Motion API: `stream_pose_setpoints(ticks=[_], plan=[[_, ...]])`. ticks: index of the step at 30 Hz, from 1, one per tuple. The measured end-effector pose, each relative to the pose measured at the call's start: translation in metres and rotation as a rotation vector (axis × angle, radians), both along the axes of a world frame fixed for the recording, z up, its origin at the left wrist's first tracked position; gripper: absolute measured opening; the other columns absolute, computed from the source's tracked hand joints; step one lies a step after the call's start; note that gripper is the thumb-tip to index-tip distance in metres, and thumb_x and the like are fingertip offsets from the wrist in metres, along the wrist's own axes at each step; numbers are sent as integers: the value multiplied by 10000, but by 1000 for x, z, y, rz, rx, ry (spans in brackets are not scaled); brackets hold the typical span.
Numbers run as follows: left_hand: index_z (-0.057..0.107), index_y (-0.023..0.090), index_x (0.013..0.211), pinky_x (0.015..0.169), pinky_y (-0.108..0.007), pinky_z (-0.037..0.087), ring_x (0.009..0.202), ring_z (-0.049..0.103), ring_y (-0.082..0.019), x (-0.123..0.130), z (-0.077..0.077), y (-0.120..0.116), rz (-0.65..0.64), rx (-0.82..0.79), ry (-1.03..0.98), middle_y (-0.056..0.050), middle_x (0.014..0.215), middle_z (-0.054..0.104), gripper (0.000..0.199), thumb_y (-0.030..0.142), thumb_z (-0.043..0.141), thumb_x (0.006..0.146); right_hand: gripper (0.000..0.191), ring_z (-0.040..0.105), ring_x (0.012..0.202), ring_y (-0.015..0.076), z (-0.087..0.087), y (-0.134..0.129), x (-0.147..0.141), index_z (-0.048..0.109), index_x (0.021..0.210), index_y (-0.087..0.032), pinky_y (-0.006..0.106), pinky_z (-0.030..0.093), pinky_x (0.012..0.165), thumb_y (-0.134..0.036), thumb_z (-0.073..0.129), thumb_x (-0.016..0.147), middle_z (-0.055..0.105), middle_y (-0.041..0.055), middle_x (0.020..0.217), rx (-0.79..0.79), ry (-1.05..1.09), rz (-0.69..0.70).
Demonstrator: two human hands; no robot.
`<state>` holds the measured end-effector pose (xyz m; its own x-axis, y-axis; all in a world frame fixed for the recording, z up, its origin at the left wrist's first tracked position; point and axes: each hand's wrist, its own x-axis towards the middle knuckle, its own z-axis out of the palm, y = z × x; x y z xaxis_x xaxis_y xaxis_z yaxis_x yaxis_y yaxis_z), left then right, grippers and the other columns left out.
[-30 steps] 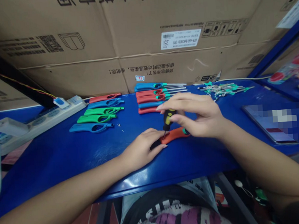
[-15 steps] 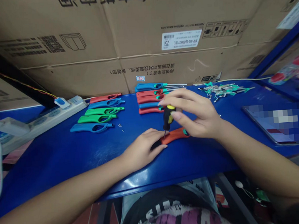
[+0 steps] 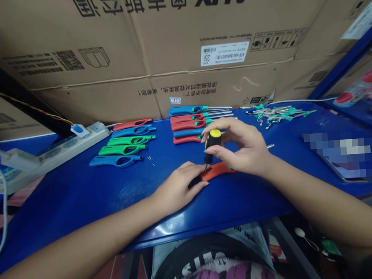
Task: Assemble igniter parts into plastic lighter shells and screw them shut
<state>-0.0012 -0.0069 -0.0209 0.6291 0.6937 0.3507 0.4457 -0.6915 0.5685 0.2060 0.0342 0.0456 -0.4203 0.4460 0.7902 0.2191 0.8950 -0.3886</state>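
Observation:
My left hand point(image 3: 181, 185) grips the near end of an orange-red lighter point(image 3: 218, 171) lying on the blue table point(image 3: 121, 212). Fingers of my right hand point(image 3: 245, 148) are wrapped round a small black and yellow screwdriver point(image 3: 213, 142). It stands almost upright, its tip meeting the lighter's handle beside my left fingertips. Part of the lighter, toward its trigger end, is hidden beneath my right hand. Behind lies a row of lighters with metal rods point(image 3: 188, 125), in red and blue. To the left are several rodless lighter bodies point(image 3: 123, 149) in red, blue and green.
Tiny screws point(image 3: 150, 158) lie beside the left row. A heap of metal rods with green parts point(image 3: 279, 114) sits back right, near a phone point(image 3: 337, 158). A white power strip point(image 3: 56, 153) runs along the left, and a large cardboard box point(image 3: 166, 39) stands behind.
My right fingers have shifted their hold on the screwdriver handle, showing more of its yellow top. The tip stays on the lighter, and my left hand keeps its place. The view has tilted slightly.

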Motion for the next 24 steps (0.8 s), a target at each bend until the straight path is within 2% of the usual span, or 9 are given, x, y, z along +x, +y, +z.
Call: stream_pose_setpoints(ticks=[2, 3, 5, 7, 8, 10, 14, 19, 24], plan=[[592, 138, 1315, 963, -405, 539, 1092, 646, -243, 0, 0, 0, -6, -4, -5, -114, 1207, 710, 367, 232, 637, 963, 316, 690, 751, 152, -1, 2, 1, 648, 1127, -211, 262, 586, 612, -343, 762, 863, 714, 48, 1008, 23, 27, 9], [593, 141, 1313, 962, -405, 538, 1088, 646, -242, 0, 1, -1, -5, -4, -7, -113, 1207, 711, 363, 235, 635, 965, 321, 704, 785, 165, 0, 3, 2, 660, 1132, -214, 281, 602, 673, -332, 772, 854, 726, 47, 998, 82, 16, 15], [592, 151, 1313, 948, -403, 539, 1063, 648, -238, 0, 2, -1, -5, -13, -5, -106, 1192, 714, 357, 240, 628, 969, 272, 718, 969, 208, 4, 3, 4, 671, 1180, -210, 342, 601, 865, -274, 693, 917, 747, 67, 1047, 162, -57, 45], [596, 159, 1306, 919, -398, 542, 1034, 650, -237, 1, 3, -1, -2, -21, 3, -99, 1153, 720, 344, 247, 621, 974, 319, 679, 1138, 216, 9, 2, 6, 636, 1293, -204, 378, 561, 989, -192, 543, 988, 734, 85, 1163, 103, -131, 106], [600, 160, 1298, 909, -395, 541, 1027, 650, -239, 1, 3, -1, -2, -24, 7, -98, 1139, 721, 335, 251, 620, 975, 348, 672, 1155, 208, 11, 0, 6, 623, 1321, -204, 374, 556, 998, -166, 502, 997, 727, 85, 1189, 55, -149, 138], [613, 161, 1271, 905, -387, 536, 1031, 648, -240, 1, 3, -1, -4, -27, 9, -99, 1129, 720, 309, 251, 619, 976, 343, 695, 1080, 186, 15, -2, 7, 640, 1308, -212, 341, 568, 958, -162, 517, 992, 734, 74, 1155, 7, -160, 181], [632, 168, 1207, 882, -355, 529, 983, 653, -223, 1, 1, 0, -10, -2, -6, -77, 1063, 723, 245, 227, 623, 970, 281, 700, 965, 164, 15, -6, 6, 679, 1238, -210, 286, 575, 872, -206, 600, 968, 722, 73, 1100, 101, -199, 142], [649, 164, 1119, 862, -331, 514, 942, 650, -208, 2, 1, 0, -4, 8, -11, -59, 1010, 721, 160, 202, 624, 965, 285, 693, 966, 172, 8, -12, 2, 663, 1230, -165, 264, 567, 856, -217, 630, 952, 720, 88, 1070, 271, -193, -25], [653, 154, 1094, 862, -332, 512, 930, 646, -205, 3, 0, 0, 6, -18, -2, -61, 1009, 722, 144, 205, 630, 961, 317, 670, 788, 155, 2, -17, -2, 668, 1185, -150, 245, 564, 725, -289, 715, 904, 711, 70, 924, 365, -138, -220]])
